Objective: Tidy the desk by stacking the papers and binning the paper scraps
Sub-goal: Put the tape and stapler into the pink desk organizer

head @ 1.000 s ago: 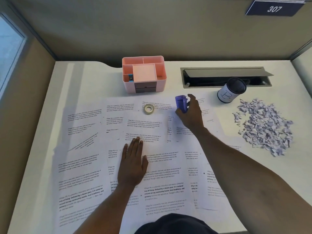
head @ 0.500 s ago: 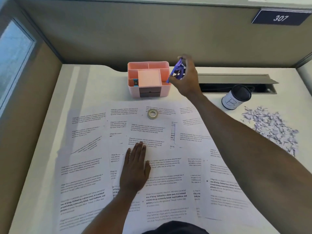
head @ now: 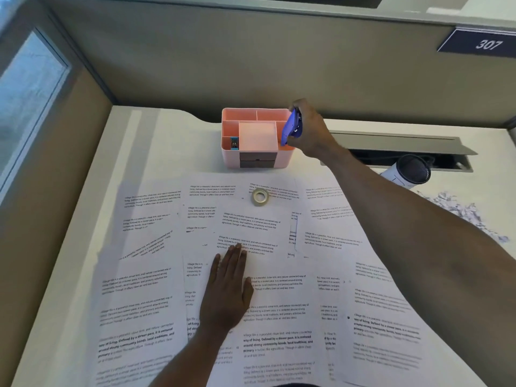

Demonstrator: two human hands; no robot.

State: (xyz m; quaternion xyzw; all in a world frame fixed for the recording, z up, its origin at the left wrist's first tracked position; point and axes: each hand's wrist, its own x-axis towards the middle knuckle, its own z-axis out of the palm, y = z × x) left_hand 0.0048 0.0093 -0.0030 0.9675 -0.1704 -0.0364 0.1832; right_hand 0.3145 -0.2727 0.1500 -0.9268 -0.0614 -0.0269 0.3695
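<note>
The right hand [head: 310, 132], grip closed on the blue stapler [head: 290, 128], has carried it off the papers [head: 279, 303] to the pink organiser [head: 257, 135] at twelve o'clock, clearing them for stacking; left hand [head: 227, 291] lies flat, grip open.

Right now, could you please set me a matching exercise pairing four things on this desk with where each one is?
Things:
1. roll of tape
2. blue hole punch
3. left hand
4. paper scraps

Places:
A. held in the right hand at the pink organiser's right edge
B. piled on the bare desk at the far right, beyond the right forearm
C. lying on the sheets just in front of the organiser
D. flat, palm down, on the spread papers

Pairs: 1-C, 2-A, 3-D, 4-B
</note>
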